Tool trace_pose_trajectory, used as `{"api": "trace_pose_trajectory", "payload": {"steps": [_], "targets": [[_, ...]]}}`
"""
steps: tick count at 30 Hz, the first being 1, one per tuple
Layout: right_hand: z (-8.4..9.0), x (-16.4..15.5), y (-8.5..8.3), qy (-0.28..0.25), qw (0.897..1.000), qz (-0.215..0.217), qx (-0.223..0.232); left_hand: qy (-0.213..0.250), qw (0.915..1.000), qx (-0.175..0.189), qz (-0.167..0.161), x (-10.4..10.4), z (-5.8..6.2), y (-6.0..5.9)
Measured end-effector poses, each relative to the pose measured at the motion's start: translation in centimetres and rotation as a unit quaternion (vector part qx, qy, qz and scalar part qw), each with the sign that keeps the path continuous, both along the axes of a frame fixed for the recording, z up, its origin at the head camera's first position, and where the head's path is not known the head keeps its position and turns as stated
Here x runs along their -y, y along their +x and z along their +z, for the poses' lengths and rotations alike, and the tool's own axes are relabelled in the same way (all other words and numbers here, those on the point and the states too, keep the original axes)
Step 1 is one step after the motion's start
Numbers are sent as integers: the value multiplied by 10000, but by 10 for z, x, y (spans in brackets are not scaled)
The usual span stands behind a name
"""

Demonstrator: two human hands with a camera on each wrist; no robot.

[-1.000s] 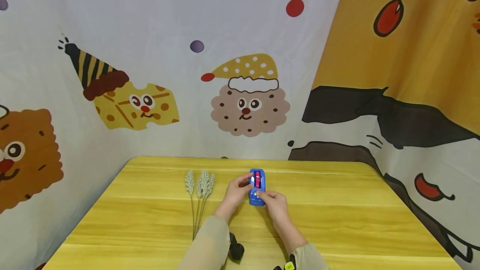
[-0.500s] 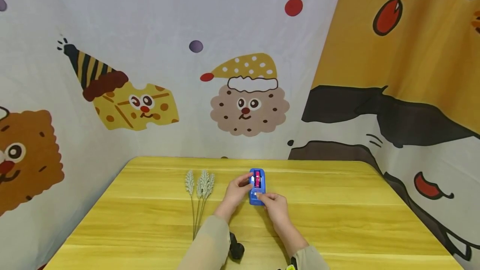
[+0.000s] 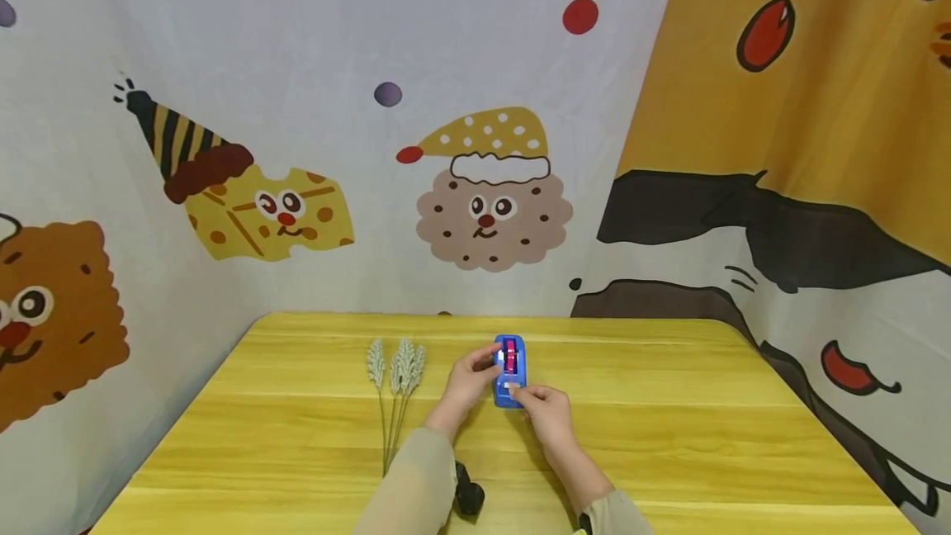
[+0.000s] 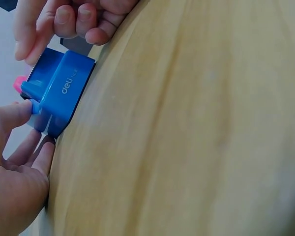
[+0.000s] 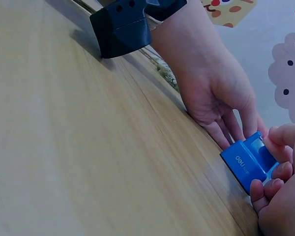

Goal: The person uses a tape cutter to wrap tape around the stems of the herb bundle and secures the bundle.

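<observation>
A blue tape dispenser (image 3: pixel 510 376) marked "deli" stands on the table, a pink-cored roll (image 3: pixel 510 355) seated in it. My left hand (image 3: pixel 466 380) holds its left side; in the left wrist view the thumb touches a blue hub beside the roll and the fingers lie low along the body (image 4: pixel 69 93). At the near end, my right hand (image 3: pixel 548 413) has thumb and forefinger pinched together just at the serrated cutter (image 4: pixel 35 65), where the tape's end comes out. The clear film itself hardly shows. In the right wrist view the remaining right fingers (image 5: pixel 270 187) are curled close to the dispenser's front.
Several pale dried flower stems (image 3: pixel 397 386) lie left of my left forearm. A black device (image 5: pixel 120 34) sits on the left wrist. Behind the wooden table (image 3: pixel 669 419) hangs a cloth with cartoon figures (image 3: pixel 490 213).
My right fingertips have shifted slightly towards me, off the cutter area, and more of a pale patch shows there. The left hand and the dispenser stay in place.
</observation>
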State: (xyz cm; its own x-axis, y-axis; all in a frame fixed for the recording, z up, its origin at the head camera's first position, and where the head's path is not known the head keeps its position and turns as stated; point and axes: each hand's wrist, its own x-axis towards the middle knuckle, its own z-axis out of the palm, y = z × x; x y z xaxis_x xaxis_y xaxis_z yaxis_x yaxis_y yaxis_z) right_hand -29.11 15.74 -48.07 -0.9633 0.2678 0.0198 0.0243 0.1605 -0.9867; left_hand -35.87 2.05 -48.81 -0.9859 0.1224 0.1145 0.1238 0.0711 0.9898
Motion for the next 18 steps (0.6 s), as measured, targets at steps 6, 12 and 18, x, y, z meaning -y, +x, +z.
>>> {"api": "trace_pose_trajectory", "payload": {"steps": [6,12,18], "targets": [[-2,-1,0,-29,10000,7,23,76,9999,125,-21,-1,-4,-3],[-1,-1,1,-124,9999,24,-4,44,9999,152,-5,-2,-4,-5],[0,-1,4,-56,10000,69,-11,60,9999,150,-2,0,-3,-5]]}}
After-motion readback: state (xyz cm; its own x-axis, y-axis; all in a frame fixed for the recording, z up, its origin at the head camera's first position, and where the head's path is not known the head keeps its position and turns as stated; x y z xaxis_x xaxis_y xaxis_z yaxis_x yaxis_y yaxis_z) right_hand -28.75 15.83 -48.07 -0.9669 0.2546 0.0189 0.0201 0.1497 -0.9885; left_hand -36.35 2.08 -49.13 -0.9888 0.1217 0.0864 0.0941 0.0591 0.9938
